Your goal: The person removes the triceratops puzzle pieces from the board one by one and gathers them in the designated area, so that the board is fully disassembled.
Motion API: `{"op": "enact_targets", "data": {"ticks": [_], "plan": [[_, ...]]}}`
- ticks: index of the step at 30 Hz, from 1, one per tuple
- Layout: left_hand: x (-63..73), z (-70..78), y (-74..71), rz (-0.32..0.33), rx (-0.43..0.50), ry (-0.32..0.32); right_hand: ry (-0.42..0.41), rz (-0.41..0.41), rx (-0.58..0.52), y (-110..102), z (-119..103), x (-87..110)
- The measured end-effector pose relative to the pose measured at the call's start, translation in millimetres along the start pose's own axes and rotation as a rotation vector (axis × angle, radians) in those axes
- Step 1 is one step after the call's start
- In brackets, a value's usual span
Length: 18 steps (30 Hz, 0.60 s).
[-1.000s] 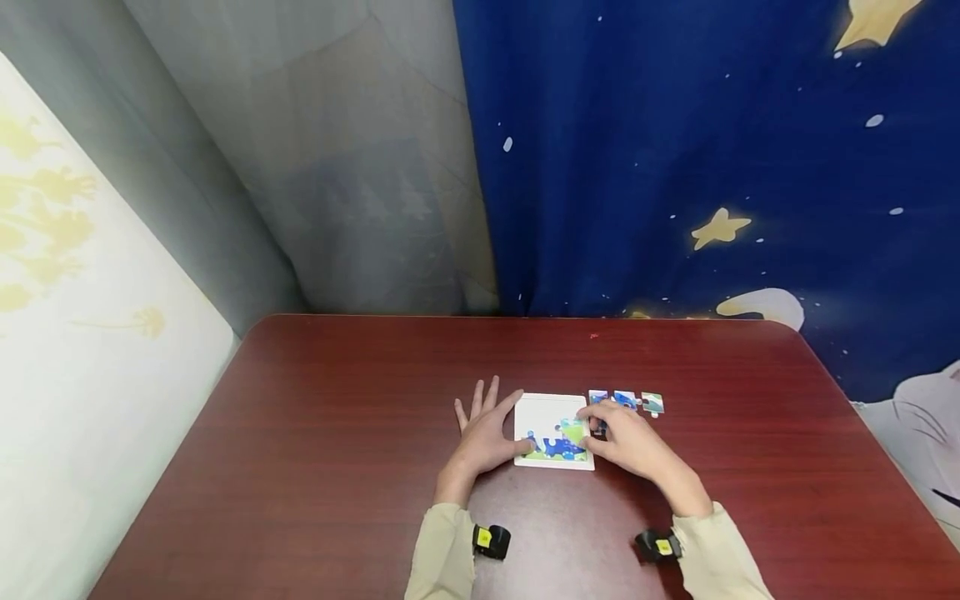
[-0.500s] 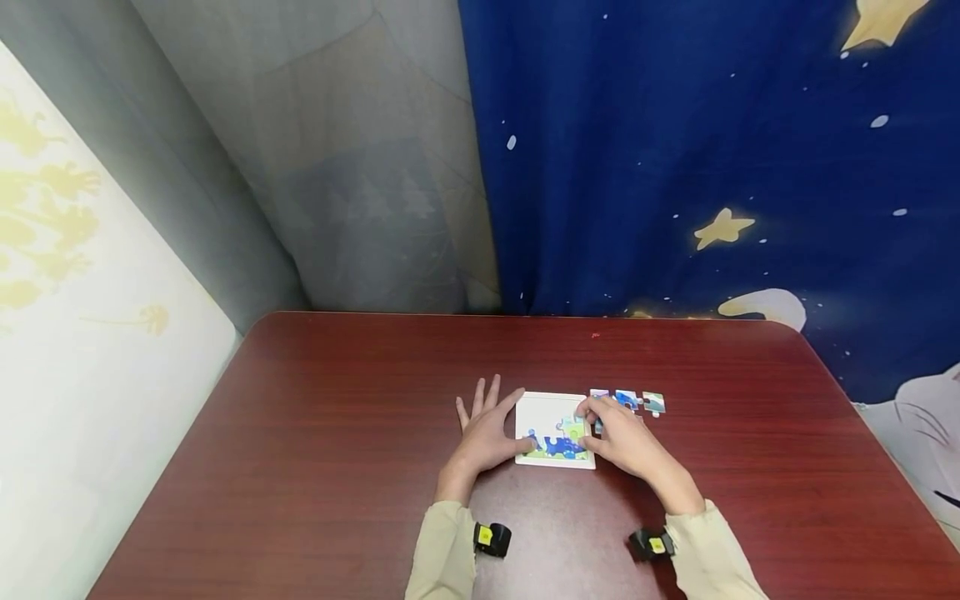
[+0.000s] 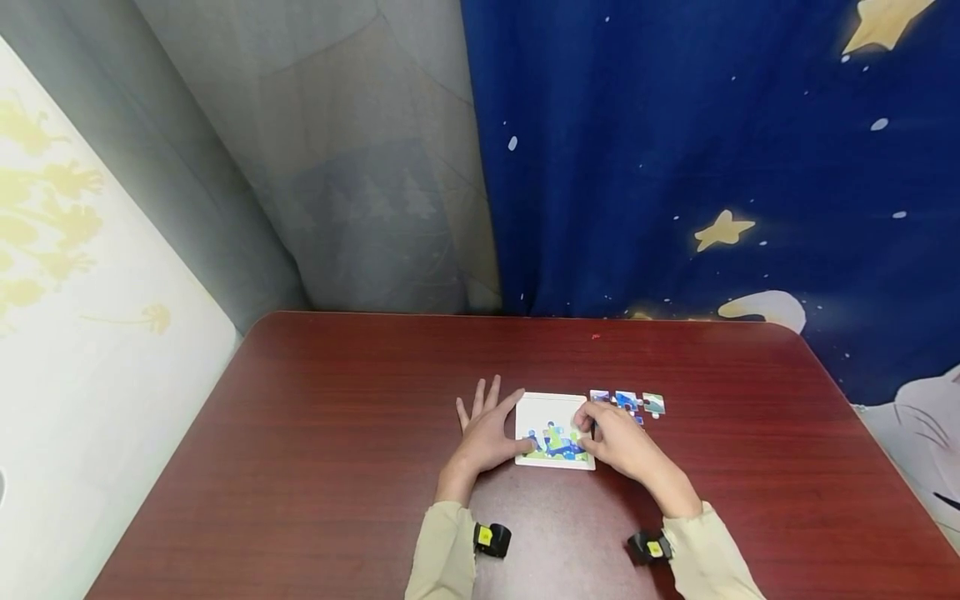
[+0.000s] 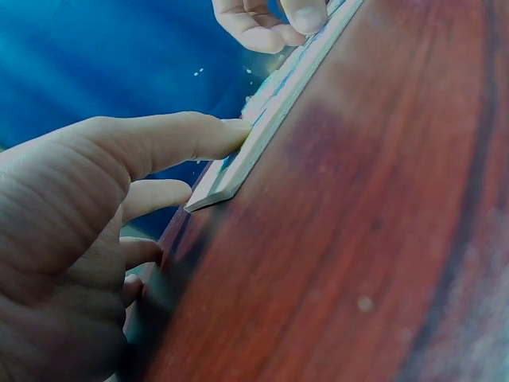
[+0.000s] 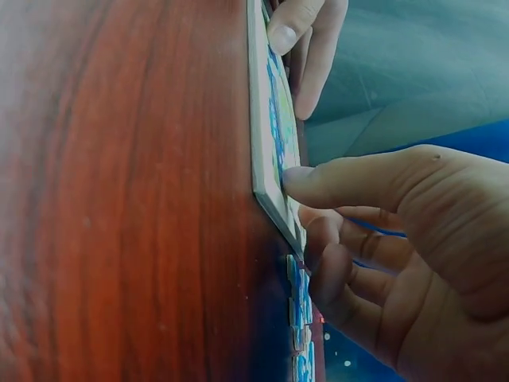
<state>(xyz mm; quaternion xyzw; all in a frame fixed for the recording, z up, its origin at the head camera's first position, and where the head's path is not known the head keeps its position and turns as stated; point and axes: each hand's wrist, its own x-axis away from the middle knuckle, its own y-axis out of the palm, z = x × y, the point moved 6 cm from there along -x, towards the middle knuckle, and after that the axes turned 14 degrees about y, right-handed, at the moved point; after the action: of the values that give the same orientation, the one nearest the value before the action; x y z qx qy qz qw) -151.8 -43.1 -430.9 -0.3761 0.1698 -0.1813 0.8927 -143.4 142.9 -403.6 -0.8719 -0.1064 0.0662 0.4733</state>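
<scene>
A white-framed jigsaw puzzle board (image 3: 556,406) lies on the table, with blue and green pieces along its lower part and bare white above. My left hand (image 3: 485,439) is spread at its left side, the thumb pressing the near left corner and the index finger at the far left corner. At the right edge is my right hand (image 3: 618,433), its thumb touching the puzzle surface in the right wrist view. The other right fingers (image 5: 330,267) curl beside the rim; whether they pinch a piece is hidden. A green puzzle piece (image 3: 553,433) sits near the middle of the board.
Several loose puzzle pieces (image 3: 626,401) lie beyond and right of the board, partly behind my right hand. A tiny red scrap (image 3: 596,337) is near the far edge of the reddish-brown table (image 3: 360,417). Grey and blue curtains (image 3: 570,167) hang behind it.
The green piece has shifted left, from the board's right side toward the middle. My right fingertips have drawn slightly left and curled more; my left hand stays in place.
</scene>
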Motion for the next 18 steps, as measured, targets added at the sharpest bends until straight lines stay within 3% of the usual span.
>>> {"op": "enact_targets", "data": {"ticks": [8, 18], "plan": [[-0.6, 1.0, -0.6, 0.009, 0.000, 0.009, 0.000, 0.043, 0.049, 3, -5, 3.3], [-0.6, 1.8, -1.4, 0.000, -0.008, 0.012, 0.194, 0.095, 0.251, 20, -23, 5.8]]}}
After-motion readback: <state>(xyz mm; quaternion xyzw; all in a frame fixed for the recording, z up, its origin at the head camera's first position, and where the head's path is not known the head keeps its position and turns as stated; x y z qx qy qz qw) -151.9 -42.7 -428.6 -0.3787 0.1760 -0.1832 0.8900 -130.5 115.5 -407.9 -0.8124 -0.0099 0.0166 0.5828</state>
